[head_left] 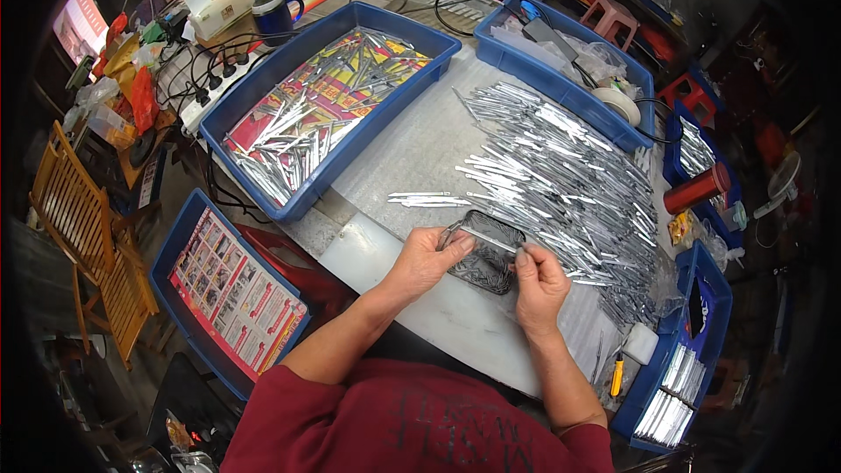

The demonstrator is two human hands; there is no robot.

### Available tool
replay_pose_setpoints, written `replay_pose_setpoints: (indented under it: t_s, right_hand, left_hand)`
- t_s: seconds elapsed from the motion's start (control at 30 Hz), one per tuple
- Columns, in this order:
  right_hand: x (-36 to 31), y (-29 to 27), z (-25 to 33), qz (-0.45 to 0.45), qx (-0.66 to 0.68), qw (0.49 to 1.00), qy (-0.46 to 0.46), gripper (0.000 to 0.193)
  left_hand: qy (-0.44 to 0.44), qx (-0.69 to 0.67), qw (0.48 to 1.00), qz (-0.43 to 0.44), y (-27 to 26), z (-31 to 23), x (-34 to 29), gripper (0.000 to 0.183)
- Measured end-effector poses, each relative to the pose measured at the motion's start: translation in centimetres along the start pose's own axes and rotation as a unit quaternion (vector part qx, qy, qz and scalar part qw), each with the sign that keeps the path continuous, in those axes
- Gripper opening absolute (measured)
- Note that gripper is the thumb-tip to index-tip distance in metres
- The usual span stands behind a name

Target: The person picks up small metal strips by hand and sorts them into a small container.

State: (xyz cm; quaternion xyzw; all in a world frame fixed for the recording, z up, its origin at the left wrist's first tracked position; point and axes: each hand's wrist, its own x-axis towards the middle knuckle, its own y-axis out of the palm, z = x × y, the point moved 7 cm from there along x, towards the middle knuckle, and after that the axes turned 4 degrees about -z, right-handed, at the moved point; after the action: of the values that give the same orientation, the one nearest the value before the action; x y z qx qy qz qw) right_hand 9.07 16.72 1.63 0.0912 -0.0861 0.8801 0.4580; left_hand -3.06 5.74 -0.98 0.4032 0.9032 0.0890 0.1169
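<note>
Between my two hands runs a thin silver metal strip [487,239], held above a small dark tray [500,287] of small dark wiry pieces. My left hand [425,261] is closed in a pinch at the strip's left end; a dark thin piece sticks up by its fingertips, too small to name. At the other end, my right hand [540,283] pinches the strip between thumb and fingers. A wide heap of similar metal strips [561,175] spreads over the table just beyond my hands, and a few strips [429,200] lie apart at its left.
A large blue tray [328,184] with loose strips stands at left. Another blue tray [644,136] holds bags and a tape roll. Near the right edge lie a yellow-handled screwdriver [618,375] and a blue bin [624,420] with stacked strips. A wooden chair [109,267] stands left.
</note>
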Motion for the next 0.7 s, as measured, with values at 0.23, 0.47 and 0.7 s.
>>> replay_pose_setpoints:
  t_s: [0.23, 0.47, 0.7]
  right_hand:
    - [-1.7, 2.2, 3.5, 0.083, -0.136, 0.951, -0.265, 0.014]
    - [2.1, -0.4, 2.1, 0.083, -0.236, 0.952, -0.176, 0.012]
    - [2.0, 0.4, 0.3, 0.178, -0.315, 0.912, -0.194, 0.009]
  left_hand:
    - [-0.083, -0.189, 0.978, 0.018, 1.2, 2.0, 0.0, 0.018]
    - [0.037, -0.049, 0.997, -0.045, -2.0, -1.0, 0.4, 0.019]
    - [0.055, 0.077, 0.995, -0.014, -2.4, -1.0, -0.4, 0.020]
